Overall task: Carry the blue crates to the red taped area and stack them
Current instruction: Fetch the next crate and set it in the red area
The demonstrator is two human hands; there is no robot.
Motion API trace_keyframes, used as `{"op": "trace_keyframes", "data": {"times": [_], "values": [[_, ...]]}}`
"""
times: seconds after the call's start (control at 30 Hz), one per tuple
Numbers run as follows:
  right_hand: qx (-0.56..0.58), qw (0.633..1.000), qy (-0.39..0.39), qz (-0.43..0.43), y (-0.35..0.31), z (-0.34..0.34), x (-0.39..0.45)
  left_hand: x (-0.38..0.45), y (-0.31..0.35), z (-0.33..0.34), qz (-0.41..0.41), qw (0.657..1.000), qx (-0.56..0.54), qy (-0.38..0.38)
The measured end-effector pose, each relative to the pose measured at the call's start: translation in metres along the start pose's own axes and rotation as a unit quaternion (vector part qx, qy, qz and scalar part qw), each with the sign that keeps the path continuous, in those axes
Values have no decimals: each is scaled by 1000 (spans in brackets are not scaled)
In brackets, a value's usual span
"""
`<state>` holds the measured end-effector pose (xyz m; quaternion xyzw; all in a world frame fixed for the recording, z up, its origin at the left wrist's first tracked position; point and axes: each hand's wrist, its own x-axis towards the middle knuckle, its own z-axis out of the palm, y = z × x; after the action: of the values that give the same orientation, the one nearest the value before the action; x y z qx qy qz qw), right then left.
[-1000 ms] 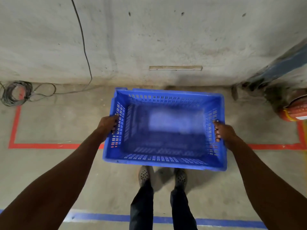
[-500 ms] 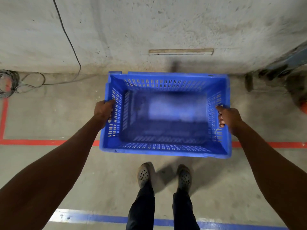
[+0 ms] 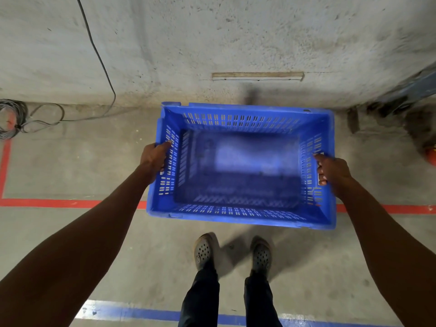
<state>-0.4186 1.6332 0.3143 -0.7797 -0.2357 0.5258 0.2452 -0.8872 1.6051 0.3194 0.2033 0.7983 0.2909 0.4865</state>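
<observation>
**Crate held over red tape line**

While both arms reach forward and down, the left hand (image 3: 154, 158) grips the blue crate (image 3: 238, 208) by its left wall, fingers curled through the slots. Right hand (image 3: 333, 172) grips the right wall, thumb on the rim. Crate level, open side up, over the near red tape line (image 3: 47, 203), by the wall (image 3: 212, 43). Shoes (image 3: 204, 252) just behind it.

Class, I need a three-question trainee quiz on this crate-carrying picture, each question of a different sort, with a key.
1. True or false: both hands hold the blue crate.
2. The coiled cable lies: A) inside the crate, B) on the floor at far left, C) between the shoes.
3. Fill in: the crate's near edge overlaps the ___ tape line.

Key: 1 true, left hand and right hand each have a grip on a side wall. 2 B. 3 red.
</observation>
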Motion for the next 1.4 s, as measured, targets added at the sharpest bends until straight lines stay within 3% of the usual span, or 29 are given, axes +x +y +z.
{"op": "trace_keyframes", "data": {"times": [0.4,0.67,0.9,1.1,1.2,1.27,1.4], "values": [[-30,998,42,-23,3,-1,0,-2,-15,2,28,999,-12,9],[-41,997,13,-60,7,-9,-1,-11,-29,-9,82,996,30,-4],[-108,992,4,-69,5,-21,-17,-26,-25,-25,55,996,74,-11],[-153,985,31,-74,-20,-47,-68,-88,20,-22,52,994,94,30],[-141,987,29,-75,-35,-69,-101,-136,49,-17,61,998,14,13],[-101,993,21,-59,-46,-84,-131,-178,70,-15,60,996,-64,-19],[26,997,-4,-69,-73,-111,-208,-261,100,-9,72,990,-119,-26]]}}
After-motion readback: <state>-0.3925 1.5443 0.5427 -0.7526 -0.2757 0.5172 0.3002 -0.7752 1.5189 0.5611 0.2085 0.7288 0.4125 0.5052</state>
